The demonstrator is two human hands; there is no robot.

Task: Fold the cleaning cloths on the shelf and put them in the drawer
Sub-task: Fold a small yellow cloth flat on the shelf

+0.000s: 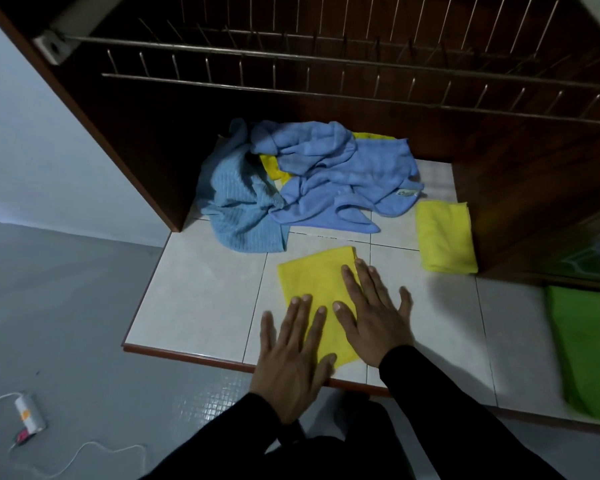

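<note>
The left hand (291, 362) and the right hand (371, 317) both lie flat with fingers spread on a yellow cloth (312, 289) at the front of the tiled shelf (201, 306), pressing it down and gripping nothing. This cloth looks folded into a neat rectangle, so the step in hand seems to be smoothing a fold or readying the next one.

To the right, near the cabinet wall, a second yellow cloth (445, 237) already lies folded, well apart from the first. That makes 1 cloth finished and 1 under way.

Behind them, a crumpled heap waits: a ribbed light-blue cloth (236, 209), a smoother blue cloth (340, 174) draped beside and partly over it, and a bit of another yellow cloth (272, 166) peeking between them. At least 3 remain unfolded.

A green cloth (586, 348) lies at the far right edge; whether it belongs to the task I cannot tell. No drawer is in view, so nothing appears put away yet.
</note>
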